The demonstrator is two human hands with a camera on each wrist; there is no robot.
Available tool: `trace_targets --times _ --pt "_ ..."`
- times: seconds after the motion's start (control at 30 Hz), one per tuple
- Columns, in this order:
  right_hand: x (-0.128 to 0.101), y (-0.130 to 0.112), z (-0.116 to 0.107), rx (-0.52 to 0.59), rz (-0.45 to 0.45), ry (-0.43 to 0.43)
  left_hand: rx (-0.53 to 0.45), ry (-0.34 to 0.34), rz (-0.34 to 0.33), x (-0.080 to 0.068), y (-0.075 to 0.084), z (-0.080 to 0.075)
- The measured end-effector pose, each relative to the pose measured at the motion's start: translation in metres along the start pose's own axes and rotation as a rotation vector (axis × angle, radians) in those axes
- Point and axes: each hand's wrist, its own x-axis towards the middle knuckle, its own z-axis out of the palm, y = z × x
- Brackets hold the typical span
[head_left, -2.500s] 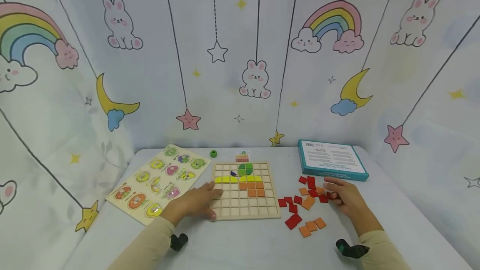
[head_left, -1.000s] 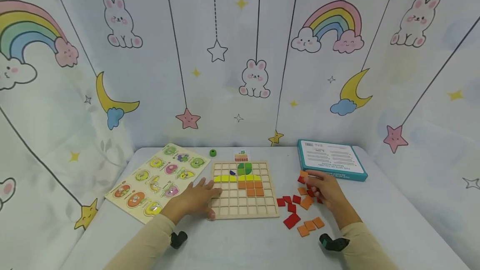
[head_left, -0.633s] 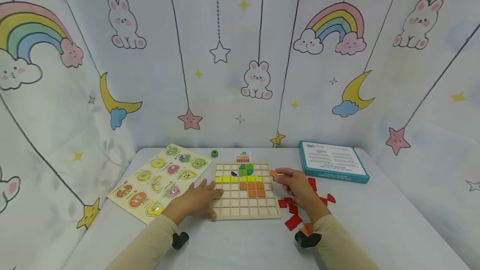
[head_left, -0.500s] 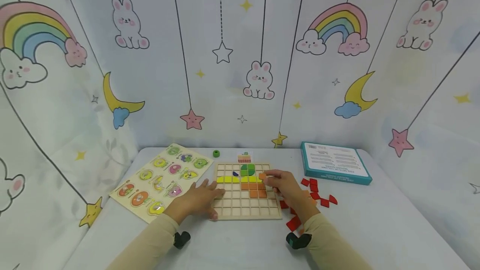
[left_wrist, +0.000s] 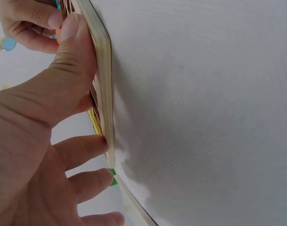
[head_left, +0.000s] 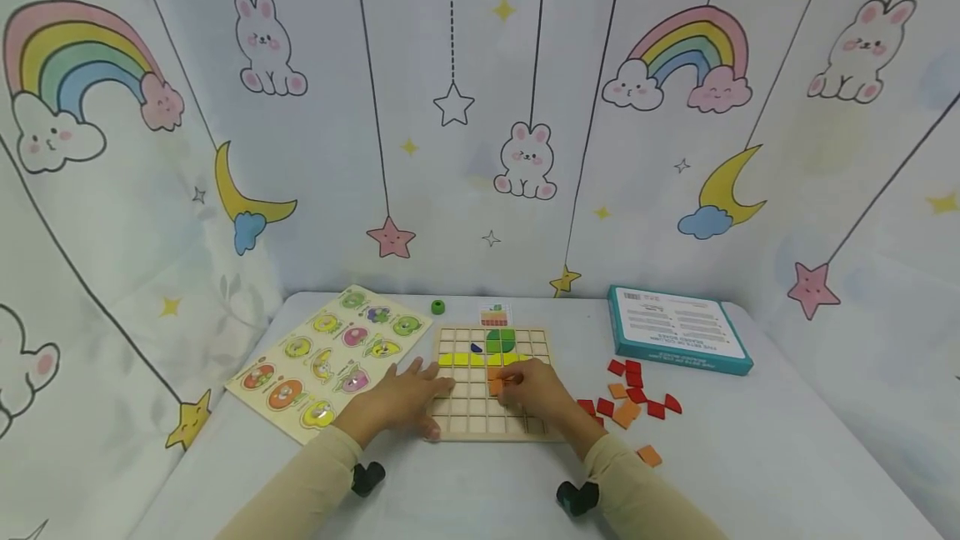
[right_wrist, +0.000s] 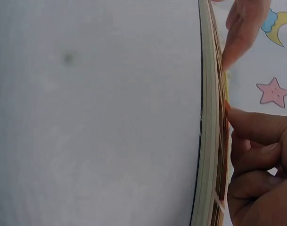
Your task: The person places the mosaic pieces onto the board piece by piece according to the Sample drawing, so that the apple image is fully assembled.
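Your left hand [head_left: 401, 400], fingers spread flat, steadies the wooden grid board [head_left: 467, 413]; your right hand [head_left: 534, 390] pinches an orange square tile [head_left: 496, 387] over a cell.

A pale wooden fruit peg puzzle board [head_left: 330, 357] is laid at the table's left. A small green bead [head_left: 438, 307] is seen behind it. A teal-edged cardboard box [head_left: 677, 329] is placed at the right, against a cartoon-printed fabric backdrop [head_left: 480, 107].
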Motion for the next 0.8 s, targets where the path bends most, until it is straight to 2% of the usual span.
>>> trace_targets --times 0.27,0.5,0.63,0.8 --pt "-0.002 -0.006 0.005 -0.056 -0.016 0.012 0.013 0.006 0.011 0.001 -0.002 0.001" --pt "-0.007 0.000 -0.003 -0.030 -0.057 0.037 -0.007 -0.005 0.013 0.001 0.000 0.003" --pt "-0.017 0.012 -0.024 0.055 -0.053 0.066 0.009 -0.011 -0.006 0.002 -0.002 0.003" --pt "-0.040 0.041 -0.073 0.180 0.030 0.107 0.030 -0.011 -0.003 0.005 -0.002 0.001"
